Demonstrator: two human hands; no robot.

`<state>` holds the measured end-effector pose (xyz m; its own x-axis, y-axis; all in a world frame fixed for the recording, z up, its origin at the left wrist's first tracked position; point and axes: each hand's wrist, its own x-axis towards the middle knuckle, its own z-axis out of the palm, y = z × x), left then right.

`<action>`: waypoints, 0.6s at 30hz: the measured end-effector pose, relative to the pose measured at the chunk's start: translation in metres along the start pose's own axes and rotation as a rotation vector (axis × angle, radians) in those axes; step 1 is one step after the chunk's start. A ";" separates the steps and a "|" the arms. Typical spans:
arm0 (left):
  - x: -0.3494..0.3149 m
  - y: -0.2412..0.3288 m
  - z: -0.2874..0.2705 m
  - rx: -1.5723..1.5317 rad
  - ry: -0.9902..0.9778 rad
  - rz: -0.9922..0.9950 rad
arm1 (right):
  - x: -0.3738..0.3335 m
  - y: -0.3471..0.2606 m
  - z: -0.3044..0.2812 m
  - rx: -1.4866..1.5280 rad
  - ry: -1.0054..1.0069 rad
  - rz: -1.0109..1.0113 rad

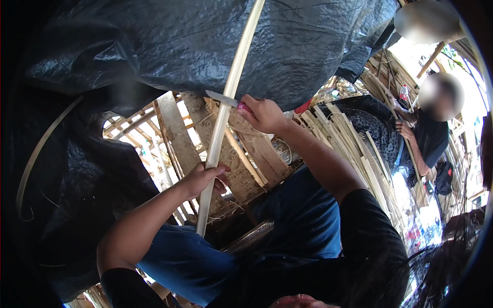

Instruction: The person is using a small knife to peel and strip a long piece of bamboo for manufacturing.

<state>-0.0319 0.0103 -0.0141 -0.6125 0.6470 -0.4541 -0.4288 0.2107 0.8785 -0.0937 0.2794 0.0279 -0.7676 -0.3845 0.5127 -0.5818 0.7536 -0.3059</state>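
Dark hair (444, 267) hangs close by, low on the right. The left hand (203, 180) is curled round a long, pale wood strip (222, 117), near its bottom end. The right hand (262, 114) is wrapped tight on the pink handle of a knife (228, 100), and its blade lies across the strip. Wood boards (262, 154) sit under the hands. Past them, on the right, many pale sticks (364, 154) lie beside a big black thing (367, 120); I cannot tell if it is a tub. A small bottle (404, 92) is near another person (434, 133).
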 end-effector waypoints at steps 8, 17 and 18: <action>-0.005 0.011 0.006 -0.030 0.083 0.047 | -0.003 -0.036 0.010 -0.109 -0.036 0.155; -0.002 0.007 0.004 0.035 0.179 0.134 | -0.005 -0.092 0.008 -0.192 -0.262 0.087; -0.002 0.008 0.004 0.062 0.198 0.146 | -0.010 -0.096 0.013 -0.171 -0.312 0.114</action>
<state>-0.0316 0.0137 -0.0051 -0.7854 0.5193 -0.3369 -0.2889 0.1739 0.9414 -0.0334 0.2043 0.0414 -0.8853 -0.4172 0.2055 -0.4548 0.8689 -0.1953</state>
